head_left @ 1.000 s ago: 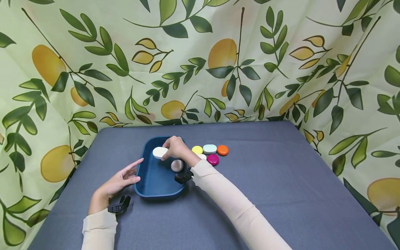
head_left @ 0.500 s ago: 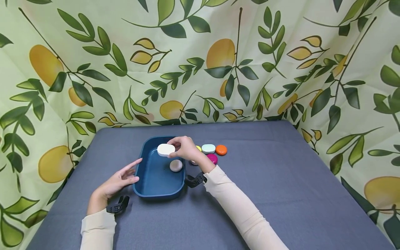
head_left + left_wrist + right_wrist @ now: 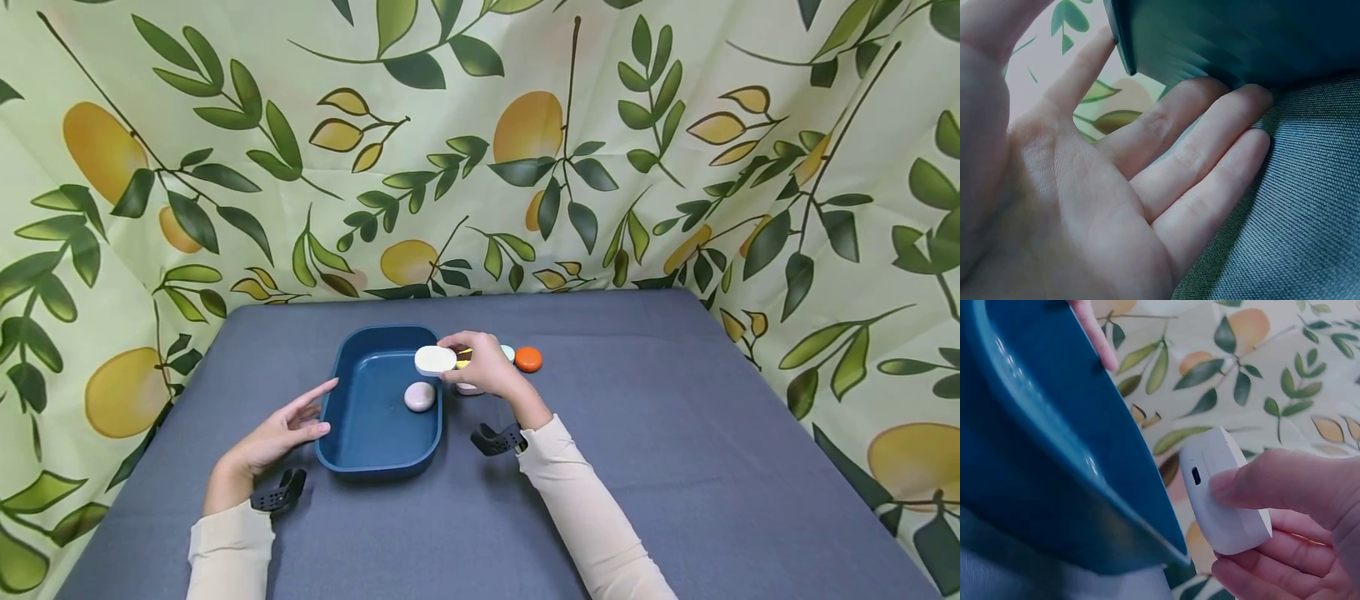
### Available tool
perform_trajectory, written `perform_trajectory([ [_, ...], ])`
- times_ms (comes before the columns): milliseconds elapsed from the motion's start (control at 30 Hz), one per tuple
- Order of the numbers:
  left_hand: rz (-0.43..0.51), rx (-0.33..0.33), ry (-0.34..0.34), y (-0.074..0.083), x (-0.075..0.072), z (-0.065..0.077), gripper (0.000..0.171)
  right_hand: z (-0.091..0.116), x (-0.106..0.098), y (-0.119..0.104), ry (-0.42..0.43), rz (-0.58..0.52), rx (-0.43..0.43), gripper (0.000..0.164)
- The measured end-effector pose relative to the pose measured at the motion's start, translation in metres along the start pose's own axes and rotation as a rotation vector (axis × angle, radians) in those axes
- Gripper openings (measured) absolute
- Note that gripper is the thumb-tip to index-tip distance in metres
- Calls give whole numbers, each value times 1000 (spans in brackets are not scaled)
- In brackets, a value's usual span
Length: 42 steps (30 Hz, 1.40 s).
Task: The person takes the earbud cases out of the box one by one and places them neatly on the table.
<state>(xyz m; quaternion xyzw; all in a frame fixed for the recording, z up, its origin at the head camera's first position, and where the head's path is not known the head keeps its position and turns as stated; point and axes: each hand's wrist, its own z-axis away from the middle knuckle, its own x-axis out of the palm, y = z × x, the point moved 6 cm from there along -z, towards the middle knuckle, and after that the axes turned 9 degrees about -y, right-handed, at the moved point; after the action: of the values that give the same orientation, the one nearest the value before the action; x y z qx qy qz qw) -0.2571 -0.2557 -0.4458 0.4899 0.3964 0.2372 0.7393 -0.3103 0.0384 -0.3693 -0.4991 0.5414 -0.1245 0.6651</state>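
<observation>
My right hand [image 3: 486, 367] pinches a white oval earbud case [image 3: 435, 361] between thumb and fingers, above the right rim of the blue tray [image 3: 356, 433]. In the right wrist view the earbud case [image 3: 1219, 500] is tilted, a small dark charging port facing the camera. My left hand [image 3: 273, 433] is at the tray's left side with fingers extended, fingertips right at the rim. Its fingers in the left wrist view [image 3: 1191, 156] lie loosely against the tray's outer wall. Inside the tray sits a round pale pinkish case [image 3: 419, 397].
Right of the tray, an orange round case [image 3: 528, 359] lies on the grey cloth-covered table [image 3: 660, 450]. A pale mint case [image 3: 508, 353], a yellow one [image 3: 464, 358] and a whitish one [image 3: 470, 389] are partly hidden by my right hand. A leaf-and-fruit-patterned curtain [image 3: 450, 100] hangs behind.
My right hand has lifted the white earbud case from inside the tray and carried it right, to the tray's right rim. The left hand has stayed at the tray's left side.
</observation>
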Motion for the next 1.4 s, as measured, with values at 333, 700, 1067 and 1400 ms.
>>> perform_trajectory([
  [333,-4,3,-4,1,0,1,71,22,-17,26,-10,19,30,40],
  [700,-13,8,-5,2,1,0,70,40,-32,48,12,45,39,39],
  [1067,-14,7,-10,-2,1,-1,70,53,-47,71,33,78,137,40],
  [1400,-10,8,-2,-1,1,0,70,62,-61,85,65,94,174,40],
])
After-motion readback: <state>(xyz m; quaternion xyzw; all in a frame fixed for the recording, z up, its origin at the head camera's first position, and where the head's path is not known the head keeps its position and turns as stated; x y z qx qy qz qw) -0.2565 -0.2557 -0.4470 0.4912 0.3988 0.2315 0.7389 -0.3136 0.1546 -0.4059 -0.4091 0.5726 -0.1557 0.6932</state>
